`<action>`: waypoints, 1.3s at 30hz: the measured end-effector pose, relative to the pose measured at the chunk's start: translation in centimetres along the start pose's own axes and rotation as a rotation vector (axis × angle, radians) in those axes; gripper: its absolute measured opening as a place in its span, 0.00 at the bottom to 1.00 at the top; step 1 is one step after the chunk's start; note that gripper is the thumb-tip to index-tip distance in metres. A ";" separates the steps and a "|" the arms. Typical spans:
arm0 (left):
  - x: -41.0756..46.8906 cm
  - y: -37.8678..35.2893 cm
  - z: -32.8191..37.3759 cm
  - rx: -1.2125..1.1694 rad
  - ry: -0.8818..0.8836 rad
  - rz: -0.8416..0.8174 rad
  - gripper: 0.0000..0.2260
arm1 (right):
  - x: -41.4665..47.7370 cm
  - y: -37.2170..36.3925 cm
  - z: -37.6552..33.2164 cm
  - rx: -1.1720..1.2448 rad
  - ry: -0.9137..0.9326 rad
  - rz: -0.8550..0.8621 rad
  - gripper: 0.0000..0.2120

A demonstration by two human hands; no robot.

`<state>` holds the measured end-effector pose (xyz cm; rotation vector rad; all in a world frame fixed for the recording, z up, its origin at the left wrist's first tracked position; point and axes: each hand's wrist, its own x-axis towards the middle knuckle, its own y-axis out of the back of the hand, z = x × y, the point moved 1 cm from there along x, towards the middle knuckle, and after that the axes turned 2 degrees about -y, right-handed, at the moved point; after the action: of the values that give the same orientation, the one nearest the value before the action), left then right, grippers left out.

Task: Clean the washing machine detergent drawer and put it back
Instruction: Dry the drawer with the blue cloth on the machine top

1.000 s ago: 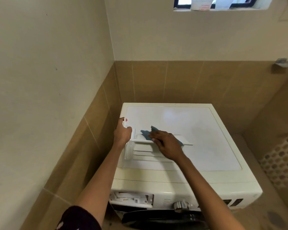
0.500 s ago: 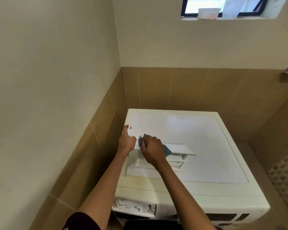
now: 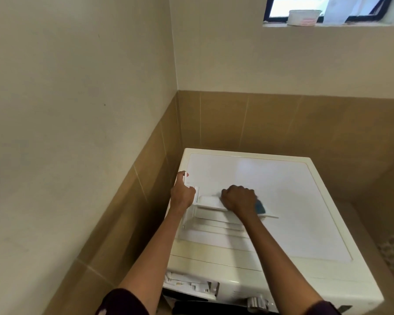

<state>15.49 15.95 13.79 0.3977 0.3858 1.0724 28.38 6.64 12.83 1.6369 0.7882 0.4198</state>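
Lying wht drawer (image 3: 210,202) atop washer (image 3: 305,196)

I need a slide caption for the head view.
Left hand holds detergent drawer on the washing machine; right hand presses a blue cloth onto it.

Drawer (image 3: 210,202) atop washer (image 3: 282,189) — left edge

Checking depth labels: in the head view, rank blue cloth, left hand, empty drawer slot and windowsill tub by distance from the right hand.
1. blue cloth: gripped by the right hand, peeking out on its right.
2. left hand: just left, gripping the detergent drawer.
3. empty drawer slot: below, on the washing machine front.
4. tub: far up on the windowsill.
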 end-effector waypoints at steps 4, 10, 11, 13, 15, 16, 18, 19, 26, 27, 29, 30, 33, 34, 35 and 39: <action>0.1 0.1 0.1 0.010 -0.003 0.008 0.22 | -0.4 -0.3 -3.9 0.227 0.231 -0.090 0.19; -0.1 0.0 0.0 -0.013 -0.012 0.016 0.22 | 1.3 1.1 1.6 0.081 0.057 -0.238 0.19; -0.1 0.0 0.0 -0.010 -0.016 0.018 0.21 | 1.5 1.4 2.6 0.020 0.000 -0.257 0.20; 0.0 0.0 0.1 -0.006 -0.019 0.021 0.21 | 1.6 1.4 3.1 -0.050 -0.027 -0.256 0.21; 0.0 -0.1 0.2 -0.010 -0.012 0.019 0.22 | 1.5 0.8 1.4 -0.018 0.046 -0.239 0.21; 0.0 -0.1 0.2 -0.006 -0.009 0.020 0.22 | 1.5 0.4 0.1 0.034 0.093 -0.241 0.21; 0.0 -0.1 0.2 0.005 -0.008 0.021 0.23 | 1.8 -0.6 -2.5 0.151 0.182 -0.253 0.20; 0.0 -0.1 0.2 0.009 -0.011 0.023 0.24 | 1.9 -1.0 -3.5 0.184 0.220 -0.251 0.20; -0.4 0.0 0.3 -0.008 -0.028 0.035 0.23 | 1.3 -0.4 1.1 0.169 0.252 -0.157 0.17; -0.6 0.0 0.4 -0.016 -0.034 0.035 0.22 | 1.2 -0.2 2.9 0.151 0.209 -0.149 0.17; -0.7 -0.1 0.4 -0.030 -0.046 0.027 0.21 | 0.8 0.2 6.2 0.110 0.128 -0.137 0.15; -0.7 0.0 0.4 -0.030 -0.054 0.019 0.21 | 0.6 0.3 7.3 0.079 0.099 -0.128 0.14; -0.9 -0.3 0.4 -0.019 -0.071 -0.029 0.21 | -0.6 0.6 8.4 -0.019 0.038 -0.004 0.14; -1.0 -0.6 0.4 -0.018 -0.087 -0.039 0.21 | -1.1 0.8 8.1 -0.013 0.042 0.083 0.14; -1.2 -0.7 0.4 -0.025 -0.105 -0.041 0.20 | -1.6 1.0 7.6 0.019 0.054 0.175 0.13; -1.8 -1.4 1.1 -0.113 -0.126 -0.029 0.19 | -3.8 1.9 5.0 0.282 0.232 0.336 0.18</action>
<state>16.35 13.63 14.25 0.3556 0.2172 1.0303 29.48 0.30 14.16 2.0196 0.7690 0.7748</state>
